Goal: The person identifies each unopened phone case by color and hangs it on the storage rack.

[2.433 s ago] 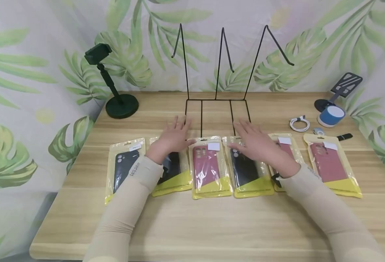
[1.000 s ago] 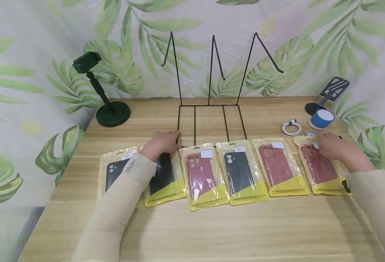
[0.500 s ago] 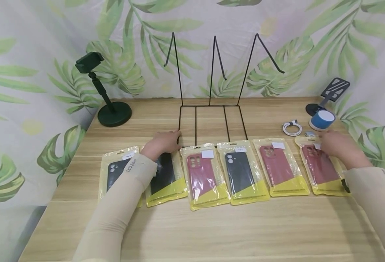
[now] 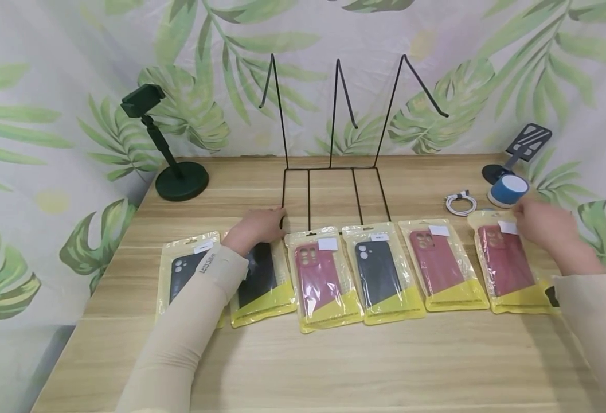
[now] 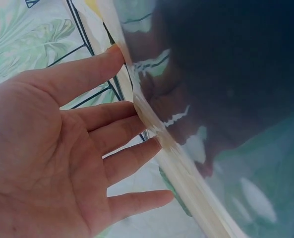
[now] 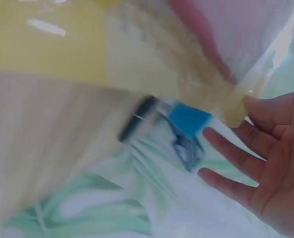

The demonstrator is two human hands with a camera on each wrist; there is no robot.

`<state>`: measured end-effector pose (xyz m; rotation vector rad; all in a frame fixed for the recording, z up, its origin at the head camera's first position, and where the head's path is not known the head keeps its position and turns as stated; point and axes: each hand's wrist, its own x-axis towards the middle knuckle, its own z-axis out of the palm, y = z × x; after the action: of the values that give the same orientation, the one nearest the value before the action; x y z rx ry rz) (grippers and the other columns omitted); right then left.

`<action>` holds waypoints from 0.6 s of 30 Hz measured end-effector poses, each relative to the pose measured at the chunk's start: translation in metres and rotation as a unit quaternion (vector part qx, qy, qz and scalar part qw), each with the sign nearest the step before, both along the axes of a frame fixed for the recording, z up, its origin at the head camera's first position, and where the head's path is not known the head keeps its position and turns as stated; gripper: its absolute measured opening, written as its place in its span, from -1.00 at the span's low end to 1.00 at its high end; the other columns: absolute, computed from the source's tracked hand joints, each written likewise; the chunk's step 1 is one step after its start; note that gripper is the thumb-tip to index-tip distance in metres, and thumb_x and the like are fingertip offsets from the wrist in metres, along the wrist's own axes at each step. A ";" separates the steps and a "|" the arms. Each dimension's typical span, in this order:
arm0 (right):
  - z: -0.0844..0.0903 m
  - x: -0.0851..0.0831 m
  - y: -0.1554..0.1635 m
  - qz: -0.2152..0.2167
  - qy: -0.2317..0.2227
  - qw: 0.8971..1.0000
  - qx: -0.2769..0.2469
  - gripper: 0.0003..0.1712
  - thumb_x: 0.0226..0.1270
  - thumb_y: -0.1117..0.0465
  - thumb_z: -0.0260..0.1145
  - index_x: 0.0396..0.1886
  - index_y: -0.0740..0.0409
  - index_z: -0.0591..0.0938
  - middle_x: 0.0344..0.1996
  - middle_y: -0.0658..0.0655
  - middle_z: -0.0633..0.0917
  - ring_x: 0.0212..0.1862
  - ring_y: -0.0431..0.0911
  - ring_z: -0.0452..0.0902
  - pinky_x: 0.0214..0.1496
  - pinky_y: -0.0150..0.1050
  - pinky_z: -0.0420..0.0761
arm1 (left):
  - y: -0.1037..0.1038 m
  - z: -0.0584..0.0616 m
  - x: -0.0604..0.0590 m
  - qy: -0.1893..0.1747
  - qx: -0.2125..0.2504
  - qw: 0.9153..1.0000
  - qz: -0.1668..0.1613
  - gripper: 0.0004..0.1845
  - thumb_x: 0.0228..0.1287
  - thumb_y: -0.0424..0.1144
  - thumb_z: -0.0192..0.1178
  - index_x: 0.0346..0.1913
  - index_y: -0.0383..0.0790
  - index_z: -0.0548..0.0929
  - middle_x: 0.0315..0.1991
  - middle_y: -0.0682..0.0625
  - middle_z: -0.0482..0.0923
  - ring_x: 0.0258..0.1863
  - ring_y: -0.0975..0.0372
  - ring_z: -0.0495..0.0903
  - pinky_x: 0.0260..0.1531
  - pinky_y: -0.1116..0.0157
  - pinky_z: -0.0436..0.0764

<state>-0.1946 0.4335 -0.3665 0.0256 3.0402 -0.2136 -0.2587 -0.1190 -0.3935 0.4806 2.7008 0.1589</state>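
Six bags (image 4: 379, 274) line the table (image 4: 364, 367); I see the right hand (image 4: 550, 230) pinching the rightmost bag (image 4: 509, 263) by its far right corner, length stretching nearward; the straight-fingered left hand (image 4: 256, 226) touches the second-left bag (image 4: 262, 275).

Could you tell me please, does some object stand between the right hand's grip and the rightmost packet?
Nothing visible does. The right hand pinches the rightmost packet directly, at its edge near an upper corner. The blue-and-white cylinder stands farther back, not between them.
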 end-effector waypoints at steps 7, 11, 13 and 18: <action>0.035 0.018 -0.019 0.030 0.165 0.986 -0.017 -0.80 0.45 0.24 0.08 -0.13 0.29 0.52 -0.36 0.45 0.66 -0.47 0.21 0.52 -0.49 0.12 0.40 | 0.001 0.006 0.003 0.007 0.006 1.000 -0.002 -0.36 0.42 -0.13 0.15 0.45 -0.34 0.30 0.37 -0.29 0.42 0.22 -0.07 0.52 0.30 -0.01 0.43; 0.048 0.029 -0.031 0.071 0.245 0.967 -0.007 -0.90 0.36 0.32 0.17 -0.22 0.26 0.57 -0.43 0.39 0.67 -0.51 0.15 0.49 -0.55 0.01 0.36 | 0.000 0.007 0.004 0.012 -0.002 1.000 -0.004 -0.37 0.42 -0.12 0.15 0.44 -0.33 0.32 0.34 -0.29 0.45 0.16 -0.04 0.55 0.28 -0.01 0.46; 0.051 0.034 -0.035 0.102 0.281 0.954 -0.005 -0.92 0.30 0.35 0.21 -0.24 0.26 0.59 -0.42 0.35 0.69 -0.51 0.12 0.48 -0.55 -0.04 0.35 | 0.001 0.006 0.004 0.017 -0.007 1.000 -0.008 -0.37 0.41 -0.11 0.16 0.43 -0.33 0.34 0.32 -0.28 0.47 0.14 -0.04 0.56 0.27 0.00 0.46; 0.054 0.038 -0.043 0.199 0.390 0.899 -0.011 -0.83 0.29 0.27 0.18 -0.28 0.32 0.59 -0.41 0.30 0.71 -0.46 0.13 0.55 -0.47 -0.15 0.35 | 0.002 0.004 0.003 0.030 -0.012 0.999 -0.012 -0.40 0.39 -0.08 0.18 0.39 -0.30 0.40 0.24 -0.27 0.55 0.02 -0.02 0.58 0.19 0.00 0.51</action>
<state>-0.1569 0.3903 -0.3120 -0.8835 3.7059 -0.2737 -0.2560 -0.1173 -0.3894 0.5182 2.7499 0.1062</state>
